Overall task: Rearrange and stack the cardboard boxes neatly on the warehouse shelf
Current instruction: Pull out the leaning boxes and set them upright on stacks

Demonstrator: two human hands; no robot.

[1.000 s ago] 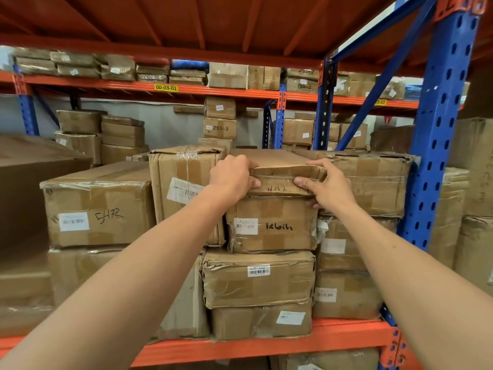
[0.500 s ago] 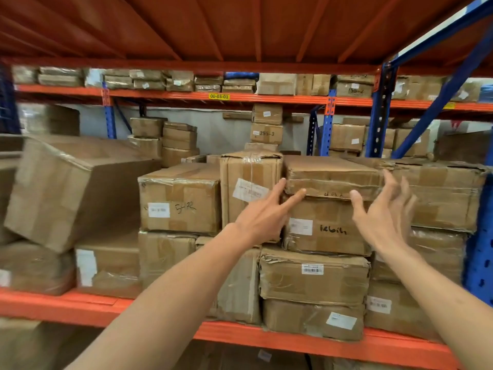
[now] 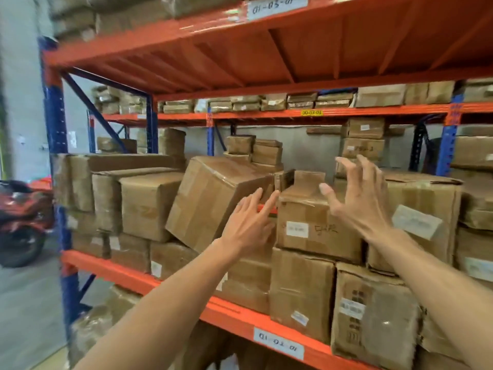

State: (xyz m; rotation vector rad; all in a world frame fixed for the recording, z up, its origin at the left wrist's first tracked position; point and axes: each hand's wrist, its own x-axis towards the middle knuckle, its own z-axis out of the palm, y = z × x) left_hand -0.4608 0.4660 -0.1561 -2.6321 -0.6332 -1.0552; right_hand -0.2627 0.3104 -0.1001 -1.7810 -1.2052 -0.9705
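- Large brown taped cardboard box, tilted, lower corner propped on the stacked cartons of the orange steel shelf.
- Right of the tilted box: upright brown labelled carton.
- Left hand: fingers extended, empty, at the tilted box's right edge; contact unclear.
- Right hand: fingers spread, empty, before the labelled carton.

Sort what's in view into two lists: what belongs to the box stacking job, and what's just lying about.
Part of the job:
- tilted box
- box with handwriting
- orange shelf beam
- left hand, open
- right hand, open

Just lying about:
- red motorbike on the floor at the left
- flat parcels on the far rack's upper shelf
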